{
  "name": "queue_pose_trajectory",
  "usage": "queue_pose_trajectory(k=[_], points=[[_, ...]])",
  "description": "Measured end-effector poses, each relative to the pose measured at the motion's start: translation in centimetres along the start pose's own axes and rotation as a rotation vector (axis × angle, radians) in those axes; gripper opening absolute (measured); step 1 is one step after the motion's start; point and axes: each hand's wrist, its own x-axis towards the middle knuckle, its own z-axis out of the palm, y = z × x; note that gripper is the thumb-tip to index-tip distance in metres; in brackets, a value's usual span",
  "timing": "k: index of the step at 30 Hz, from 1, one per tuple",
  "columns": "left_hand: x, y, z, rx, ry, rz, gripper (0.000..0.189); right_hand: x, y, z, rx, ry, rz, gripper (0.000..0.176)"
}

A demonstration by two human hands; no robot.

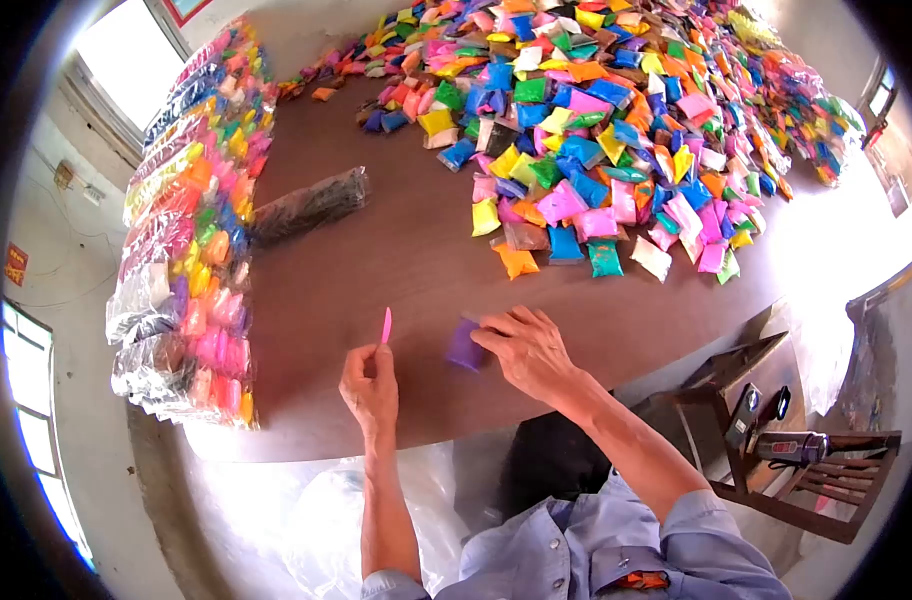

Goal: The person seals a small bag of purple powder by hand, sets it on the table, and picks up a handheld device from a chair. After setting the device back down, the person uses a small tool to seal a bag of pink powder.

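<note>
My left hand [369, 386] is closed around a thin pink stick [386, 325] that points upward, above the brown table [376, 250]. My right hand [526, 348] rests on the table with its fingers on a small purple packet [464, 346]. A large heap of small coloured packets [596, 130] covers the far and right part of the table. The nearest loose ones are an orange packet [517, 262] and a teal packet [605, 258], a hand's length beyond my right hand.
Clear bags filled with coloured packets [191, 220] are stacked along the table's left edge. A dark plastic bundle [311, 205] lies beside them. A wooden chair [776, 460] holding a phone and a bottle stands at the right. A clear plastic sheet [306, 510] lies below the table.
</note>
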Motion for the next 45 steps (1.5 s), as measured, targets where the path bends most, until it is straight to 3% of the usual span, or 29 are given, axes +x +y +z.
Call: queue_pose_trajectory(k=[8,10,19,24,31,35,38,41,45], points=[[0.2,0.8,-0.5,-0.064,-0.053,-0.132,0.021,2.6,-1.8,1.3,0.036,0.103,-0.093,0.029],[0.2,1.0,-0.5,-0.021,-0.049,-0.098,0.015,2.4,-2.5,1.0,0.035,0.127,-0.081,0.031],[0.3,-1.1,0.1,0.018,-0.041,0.076,0.016,2.8,-1.7,3.7,0.029,0.148,-0.111,0.04],[0.3,-1.2,0.2,0.008,-0.014,0.031,0.016,1.9,-1.7,2.4,0.102,0.203,-0.061,0.039],[0.4,-1.4,0.6,0.067,-0.015,0.047,0.015,-1.6,3.2,-4.9,0.012,0.311,0.139,0.033],[0.2,-1.5,0.7,0.12,-0.004,0.102,0.015,-2.9,8.5,-9.8,-0.107,0.648,0.29,0.017],[0.3,-1.6,0.9,0.122,0.013,0.097,0.015,-3.9,12.0,-13.7,-0.094,0.734,0.393,0.016],[0.2,-1.4,0.9,0.161,-0.001,0.093,0.015,-4.3,16.1,-15.8,-0.11,0.797,0.52,0.016],[0.4,-2.3,1.0,0.184,0.016,0.133,0.015,-3.2,19.8,-18.5,-0.257,0.797,0.537,0.017]])
